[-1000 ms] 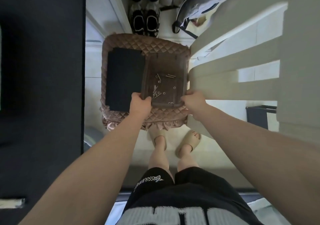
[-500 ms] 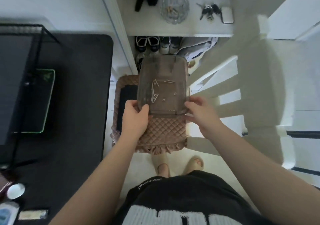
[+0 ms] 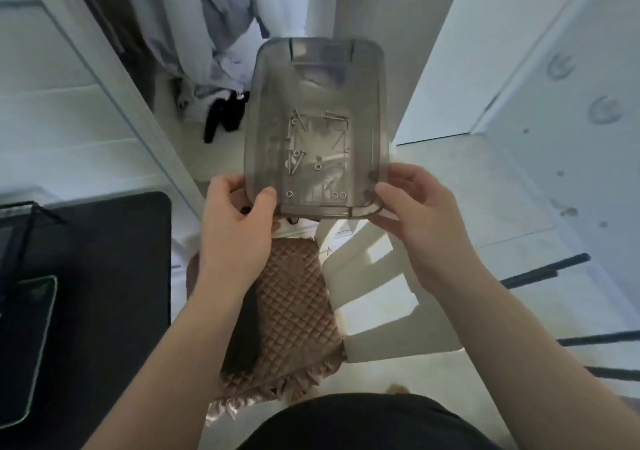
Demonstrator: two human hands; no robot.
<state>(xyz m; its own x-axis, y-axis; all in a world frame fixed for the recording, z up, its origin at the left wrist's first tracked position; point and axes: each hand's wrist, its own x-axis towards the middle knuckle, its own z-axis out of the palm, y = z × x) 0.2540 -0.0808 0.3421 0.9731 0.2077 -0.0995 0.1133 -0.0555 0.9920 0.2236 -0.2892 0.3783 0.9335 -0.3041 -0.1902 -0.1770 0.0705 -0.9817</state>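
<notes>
A see-through grey plastic tray [image 3: 270,103] is held up in the air in front of me, well above the chair. Several small screws and washers [image 3: 298,162] lie loose on its bottom. My left hand [image 3: 239,221] grips the tray's near left corner, thumb over the rim. My right hand [image 3: 419,214] grips the near right corner, fingers curled round the edge.
Below stands a white chair [image 3: 374,297] with a quilted brown cushion [image 3: 294,314]. A black desk [image 3: 104,293] with a mat [image 3: 24,338] is at the left. Clothes [image 3: 225,33] hang ahead beside a white door frame [image 3: 114,78]. A white wall [image 3: 571,137] is at the right.
Both hands have lifted the tray off the chair cushion and raised it higher. My view has tilted up from the floor toward the hanging clothes.
</notes>
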